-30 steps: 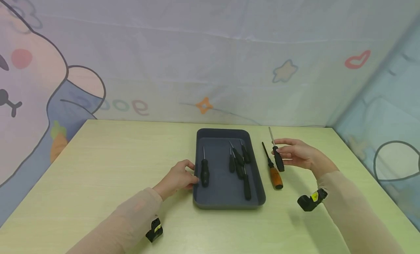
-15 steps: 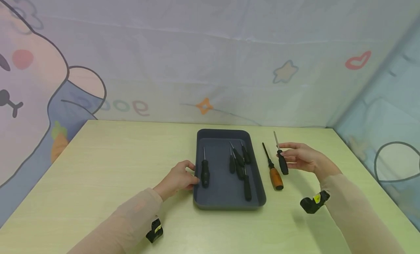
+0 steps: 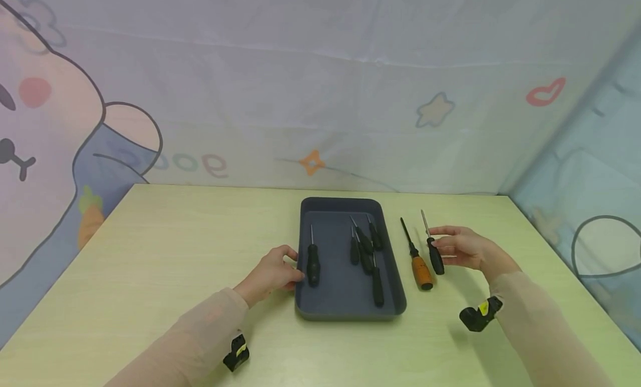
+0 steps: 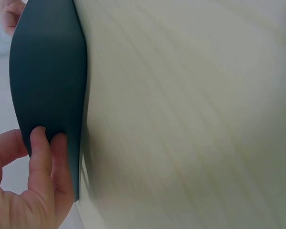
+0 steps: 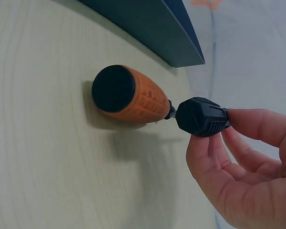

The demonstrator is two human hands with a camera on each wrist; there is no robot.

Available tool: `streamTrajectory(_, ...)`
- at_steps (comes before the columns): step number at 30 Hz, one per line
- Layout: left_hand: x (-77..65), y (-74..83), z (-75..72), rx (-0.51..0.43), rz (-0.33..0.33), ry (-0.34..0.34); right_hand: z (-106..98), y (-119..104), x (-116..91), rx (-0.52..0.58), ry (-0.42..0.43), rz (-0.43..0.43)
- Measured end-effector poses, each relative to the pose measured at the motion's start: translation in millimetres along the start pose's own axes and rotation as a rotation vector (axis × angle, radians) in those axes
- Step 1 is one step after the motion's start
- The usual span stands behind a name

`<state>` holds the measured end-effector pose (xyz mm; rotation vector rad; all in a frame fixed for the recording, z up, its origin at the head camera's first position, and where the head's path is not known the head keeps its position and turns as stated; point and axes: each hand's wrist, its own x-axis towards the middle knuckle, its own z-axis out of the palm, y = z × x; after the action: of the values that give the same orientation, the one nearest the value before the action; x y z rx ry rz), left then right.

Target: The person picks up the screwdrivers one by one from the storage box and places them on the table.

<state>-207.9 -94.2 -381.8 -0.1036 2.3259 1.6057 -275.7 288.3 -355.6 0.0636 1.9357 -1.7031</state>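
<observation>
My right hand (image 3: 463, 248) pinches a black-handled screwdriver (image 3: 435, 256) between thumb and fingers, its metal shaft pointing away from me. In the right wrist view the butt of this black handle (image 5: 200, 117) faces the camera, close over the table. Just left of it lies an orange-handled screwdriver (image 3: 422, 271) with a black end and dark shaft. My left hand (image 3: 272, 271) holds the left wall of a dark grey tray (image 3: 345, 313); in the left wrist view two fingertips press the tray's outer side (image 4: 47, 71). Inside the tray, a black screwdriver (image 3: 312, 264) lies along the left.
Several more black-handled screwdrivers (image 3: 365, 253) lie grouped in the tray's right half, some overlapping. The pale wooden table (image 3: 200, 226) reaches back to a printed cloth (image 3: 240, 98). Another cloth (image 3: 596, 170) hangs along the right side.
My right hand has moved right and nearer to me with the black screwdriver, lowering beside the orange one. The left hand stays at the tray, which has not moved.
</observation>
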Motion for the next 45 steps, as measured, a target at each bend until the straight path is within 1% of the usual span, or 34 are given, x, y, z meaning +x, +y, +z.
streamTrajectory(8,-1.8,-0.3,-0.5,0.009,0.012,-0.002,0.0,7.7,3.6,-0.059,0.051,0.026)
streamTrajectory(15,-1.4,-1.0,-2.1,0.003,0.013,-0.018,3.1,12.1,5.5,-0.161,0.098,0.058)
streamTrajectory(16,-1.3,-1.4,-3.1,0.0,0.025,-0.03,3.3,12.8,5.8,-0.18,0.102,0.06)
streamTrajectory(19,-0.9,-1.4,-3.8,0.002,0.03,-0.039,3.6,15.2,6.9,-0.239,0.114,0.066)
streamTrajectory(22,-1.0,-0.7,-3.4,-0.005,0.015,-0.031,4.3,17.1,7.8,-0.305,0.128,0.075)
streamTrajectory(23,-1.0,-0.5,-2.6,0.001,0.004,-0.02,4.6,17.6,8.2,-0.321,0.132,0.079)
streamTrajectory(27,-1.6,0.6,-2.0,0.006,-0.007,-0.003,6.5,17.6,8.7,-0.366,0.151,0.1)
streamTrajectory(36,-0.2,-1.1,-2.0,0.02,-0.004,-0.002,10.5,15.1,10.1,-0.419,0.2,0.125)
streamTrajectory(45,1.2,-2.1,-1.2,0.031,-0.004,-0.001,13.8,13.9,10.7,-0.413,0.216,0.129)
